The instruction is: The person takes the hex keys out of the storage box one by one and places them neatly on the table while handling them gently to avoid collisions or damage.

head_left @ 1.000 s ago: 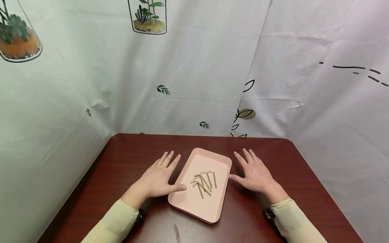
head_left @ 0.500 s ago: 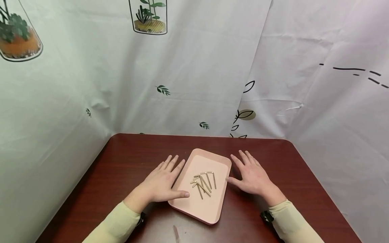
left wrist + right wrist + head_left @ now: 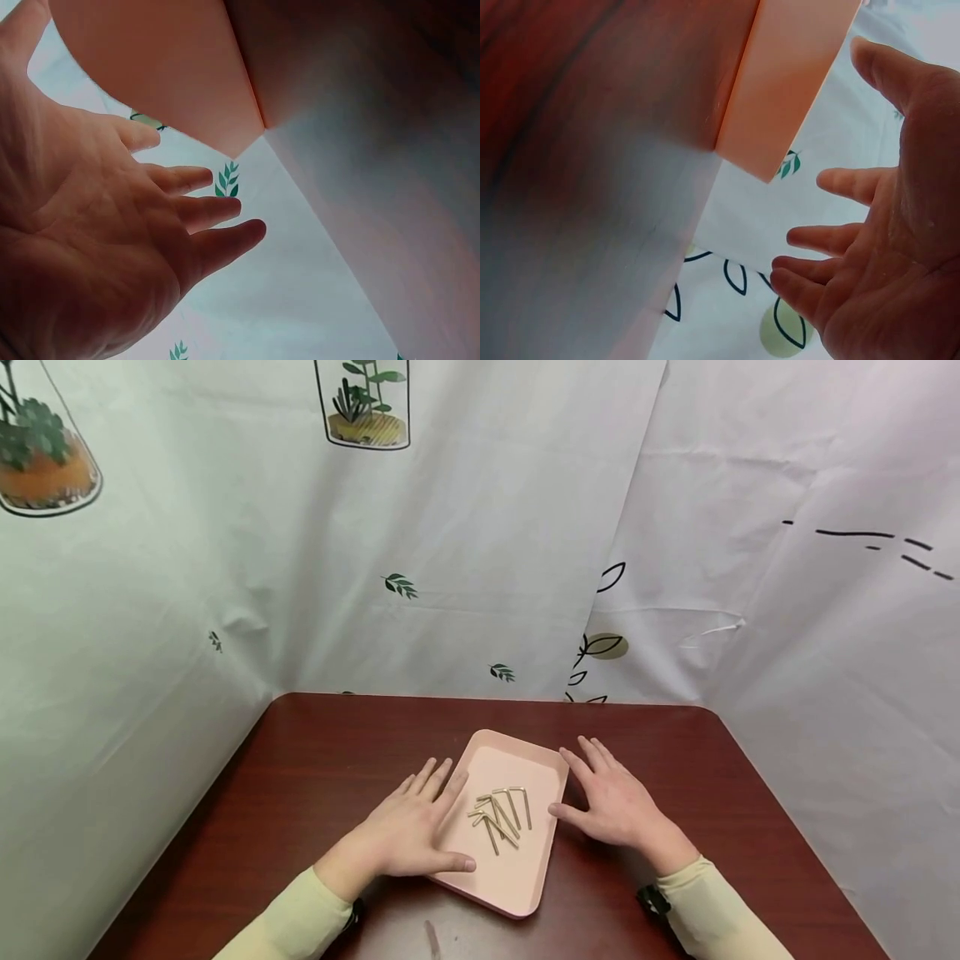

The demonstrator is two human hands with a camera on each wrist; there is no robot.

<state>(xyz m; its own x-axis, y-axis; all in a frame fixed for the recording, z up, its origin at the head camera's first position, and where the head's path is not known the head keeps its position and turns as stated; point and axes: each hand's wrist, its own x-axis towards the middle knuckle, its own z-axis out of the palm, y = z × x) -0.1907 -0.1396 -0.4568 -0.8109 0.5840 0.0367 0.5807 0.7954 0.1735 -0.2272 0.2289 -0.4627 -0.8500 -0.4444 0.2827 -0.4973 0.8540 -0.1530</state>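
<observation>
A pink rectangular tray [image 3: 501, 885] lies slightly turned on the table, and its side wall shows in the left wrist view [image 3: 165, 67] and the right wrist view [image 3: 787, 82]. Several gold L-shaped hex keys [image 3: 497, 818] lie in a loose cluster inside it. Over the tray's left edge my left hand [image 3: 405, 831] spreads its fingers, the thumb reaching above the near left part. At the right edge my right hand [image 3: 611, 797] has its fingers extended, thumb and index close to the rim. Whether either hand touches the tray I cannot tell. Both hold nothing.
The dark red-brown table [image 3: 360, 727] runs back to a white printed cloth [image 3: 480, 527] that hangs behind it and on both sides. A small streak [image 3: 432, 939] marks the table near the front.
My left hand has moved right and toward me, further over the tray. My right hand has come left to the tray's edge. The hex keys lie as before.
</observation>
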